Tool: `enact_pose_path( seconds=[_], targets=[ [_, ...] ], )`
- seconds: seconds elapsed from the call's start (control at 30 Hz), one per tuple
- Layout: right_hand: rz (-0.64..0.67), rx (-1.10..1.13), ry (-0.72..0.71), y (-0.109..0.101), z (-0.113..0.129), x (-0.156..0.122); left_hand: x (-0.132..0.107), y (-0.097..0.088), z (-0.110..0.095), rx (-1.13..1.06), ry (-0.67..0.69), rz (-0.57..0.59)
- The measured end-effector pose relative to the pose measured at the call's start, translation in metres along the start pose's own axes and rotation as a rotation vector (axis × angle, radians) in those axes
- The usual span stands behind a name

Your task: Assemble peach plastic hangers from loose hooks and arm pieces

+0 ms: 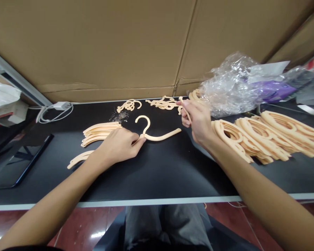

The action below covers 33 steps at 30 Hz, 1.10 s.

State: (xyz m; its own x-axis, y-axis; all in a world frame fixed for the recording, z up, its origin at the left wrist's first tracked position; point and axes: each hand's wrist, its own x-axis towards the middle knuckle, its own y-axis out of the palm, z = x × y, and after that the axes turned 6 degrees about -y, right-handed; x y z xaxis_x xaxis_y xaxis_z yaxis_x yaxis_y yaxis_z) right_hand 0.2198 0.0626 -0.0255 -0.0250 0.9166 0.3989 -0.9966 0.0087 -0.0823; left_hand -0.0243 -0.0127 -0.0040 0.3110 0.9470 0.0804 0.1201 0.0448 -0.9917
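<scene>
While the left hand (117, 144) is pinching a hanger (159, 136) against the bench (157, 174) to steady it, the right hand (196, 120) is holding a slim strip (185, 109) pinched aloft.

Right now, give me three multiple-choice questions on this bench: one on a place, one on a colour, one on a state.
1. Where is the clear plastic bag?
A. On the floor
B. Beyond the stacked peach hanger pieces
C. Under the left hand

2. What colour is the hook by the left hand?
A. Peach
B. Black
C. Purple

3. What is the right hand doing?
A. Lying flat
B. Gripping the bag
C. Pinching a thin peach strip

1. B: the bag sits past the stack.
2. A: it shows pale peach.
3. C: its fingertips close on the strip.
</scene>
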Motion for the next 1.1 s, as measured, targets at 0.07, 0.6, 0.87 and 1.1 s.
enact_pose_path(
  seconds=[0.07,0.6,0.87,1.1],
  targets=[
    [0.035,-0.229,-0.042,-0.001,-0.002,-0.002,0.000,0.000,0.001,-0.003,0.001,0.006],
    [0.453,-0.579,0.011,0.002,-0.002,-0.007,0.002,-0.001,0.005,0.092,-0.136,-0.323],
    [0.253,-0.388,0.013,0.006,-0.014,-0.005,0.009,0.016,-0.044,-0.134,0.282,-0.224],
    [0.245,-0.322,0.005,0.003,-0.014,-0.003,0.026,0.027,-0.053,-0.111,0.245,-0.134]
  ],
)
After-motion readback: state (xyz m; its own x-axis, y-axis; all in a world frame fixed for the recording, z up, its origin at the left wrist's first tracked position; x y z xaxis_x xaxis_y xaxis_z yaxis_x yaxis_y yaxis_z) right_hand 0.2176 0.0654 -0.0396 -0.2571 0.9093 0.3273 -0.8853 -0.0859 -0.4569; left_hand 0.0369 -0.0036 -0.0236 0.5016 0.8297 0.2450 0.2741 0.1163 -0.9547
